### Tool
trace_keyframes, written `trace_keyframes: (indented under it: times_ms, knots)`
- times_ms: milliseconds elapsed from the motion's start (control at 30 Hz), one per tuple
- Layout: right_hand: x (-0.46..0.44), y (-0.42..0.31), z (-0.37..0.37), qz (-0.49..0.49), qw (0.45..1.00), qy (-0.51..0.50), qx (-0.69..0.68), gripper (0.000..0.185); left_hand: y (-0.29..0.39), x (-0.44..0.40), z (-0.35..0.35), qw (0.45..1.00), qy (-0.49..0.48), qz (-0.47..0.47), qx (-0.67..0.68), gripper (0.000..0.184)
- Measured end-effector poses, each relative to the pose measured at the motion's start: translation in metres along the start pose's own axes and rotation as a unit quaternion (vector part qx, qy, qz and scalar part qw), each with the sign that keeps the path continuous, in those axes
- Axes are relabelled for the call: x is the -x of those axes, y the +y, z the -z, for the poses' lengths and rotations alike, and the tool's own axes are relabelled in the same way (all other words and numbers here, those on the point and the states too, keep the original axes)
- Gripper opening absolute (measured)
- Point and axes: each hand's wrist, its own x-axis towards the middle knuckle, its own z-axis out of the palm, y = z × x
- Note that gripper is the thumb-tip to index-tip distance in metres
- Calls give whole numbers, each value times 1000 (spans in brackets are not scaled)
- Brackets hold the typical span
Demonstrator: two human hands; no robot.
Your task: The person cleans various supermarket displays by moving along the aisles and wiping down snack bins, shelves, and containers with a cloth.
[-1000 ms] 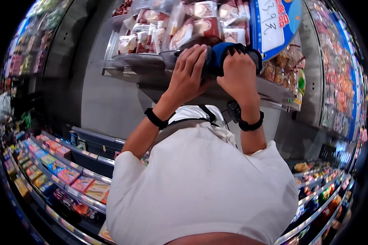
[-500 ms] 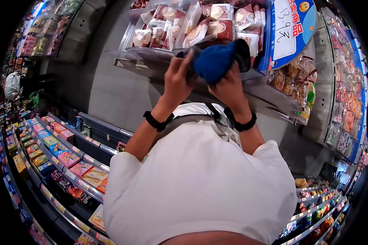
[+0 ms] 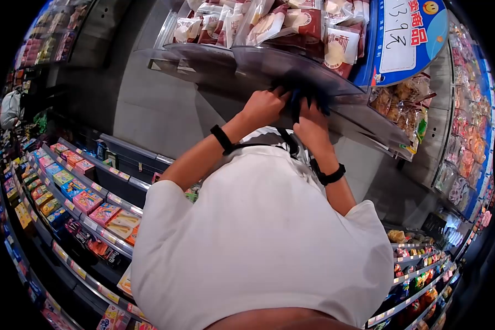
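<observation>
A blue-and-black cloth item (image 3: 297, 98), bunched up and mostly in shadow, is between my hands just below the front of a clear plastic bin (image 3: 308, 69). My left hand (image 3: 266, 106) has its fingers closed on the item's left side. On the other side, my right hand (image 3: 313, 123) grips it with bent fingers, the fingertips partly hidden by the dark fabric. The exact kind of item cannot be made out. Wrapped snacks (image 3: 341, 49) in maroon and cream packets fill the bin right above my hands.
A blue price sign (image 3: 404, 41) stands at the bin's right, with bagged snacks (image 3: 404, 104) below it. Shelves of boxed sweets (image 3: 88, 201) run along the left. More packets hang on a rack (image 3: 467, 126) at far right. Grey floor (image 3: 154, 104) shows left of the bin.
My hands have come down and closer to my body with the cloth item, from in front of the packets to below the bin's front edge. The item looks more bunched and darker.
</observation>
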Motion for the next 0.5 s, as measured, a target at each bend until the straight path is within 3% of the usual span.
trace_keyframes:
  times_ms: [67,133,167,200,300,333,500]
  knots:
    - [1,-5,1,-1,1000,9,14,40,4,5,3,1000,-1,17,12,50]
    - [-7,-12,13,-33,997,-49,-40,38,2,7,13,994,-35,99,32,53]
    - [-7,-9,6,12,1000,-3,-20,36,-4,9,12,989,-55,138,13,51]
    - [-7,-9,5,4,1000,-4,-22,36,-12,15,20,989,-52,133,23,44]
    - [-24,-21,4,40,998,-52,2,36,-21,20,42,977,-60,206,-6,48]
    - [-28,-20,-12,112,992,49,-15,32,-28,22,46,970,-70,230,-23,50]
    - [-64,-66,-33,160,986,-15,-36,24,-51,44,54,961,0,274,-30,54]
